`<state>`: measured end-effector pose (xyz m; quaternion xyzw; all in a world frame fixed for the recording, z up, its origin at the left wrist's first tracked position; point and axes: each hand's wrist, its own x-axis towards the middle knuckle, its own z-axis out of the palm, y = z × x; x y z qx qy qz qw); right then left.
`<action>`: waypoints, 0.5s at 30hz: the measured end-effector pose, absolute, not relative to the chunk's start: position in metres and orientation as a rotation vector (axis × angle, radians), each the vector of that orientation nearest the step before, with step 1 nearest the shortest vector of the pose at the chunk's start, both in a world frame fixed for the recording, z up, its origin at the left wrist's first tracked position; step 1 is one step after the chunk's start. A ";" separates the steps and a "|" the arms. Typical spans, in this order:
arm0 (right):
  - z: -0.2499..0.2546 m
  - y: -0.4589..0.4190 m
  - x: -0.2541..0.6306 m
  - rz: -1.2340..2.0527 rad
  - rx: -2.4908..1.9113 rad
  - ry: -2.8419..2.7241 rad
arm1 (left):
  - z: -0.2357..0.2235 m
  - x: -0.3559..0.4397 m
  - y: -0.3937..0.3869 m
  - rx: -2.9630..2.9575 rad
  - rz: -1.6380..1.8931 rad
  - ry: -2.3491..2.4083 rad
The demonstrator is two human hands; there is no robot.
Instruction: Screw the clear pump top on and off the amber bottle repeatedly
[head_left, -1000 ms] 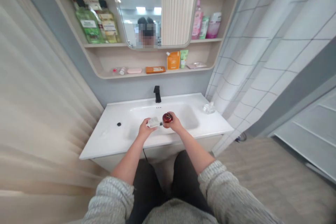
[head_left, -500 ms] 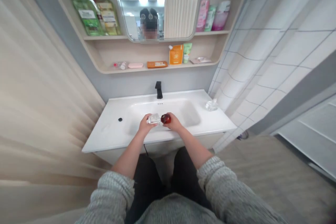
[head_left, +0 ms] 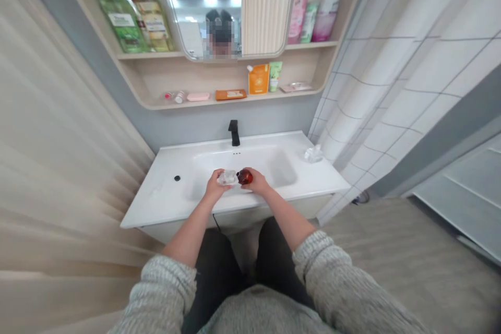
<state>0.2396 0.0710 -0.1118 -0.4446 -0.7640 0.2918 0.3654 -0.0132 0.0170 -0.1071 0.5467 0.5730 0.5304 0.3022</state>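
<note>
Over the front of the white sink basin [head_left: 282,167], my left hand [head_left: 214,188] grips a small clear bottle [head_left: 227,177]. My right hand [head_left: 256,182] holds a small dark red round bottle [head_left: 245,176]. The two bottles touch each other between my hands. Both forearms reach out from grey knitted sleeves.
A black tap [head_left: 234,132] stands behind the basin, and a small black knob [head_left: 177,178] sits on the counter at left. A clear glass object [head_left: 313,154] lies at the counter's right. Shelves [head_left: 235,98] above carry bottles, pouches and soap. A tiled wall rises at right, a ribbed panel at left.
The two bottles have come together until they touch. The red bottle has tipped toward the clear one. The camera shifted slightly.
</note>
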 end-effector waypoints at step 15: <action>-0.099 0.063 0.239 0.707 -1.288 -2.030 | -0.097 -0.010 0.016 1.466 1.363 1.514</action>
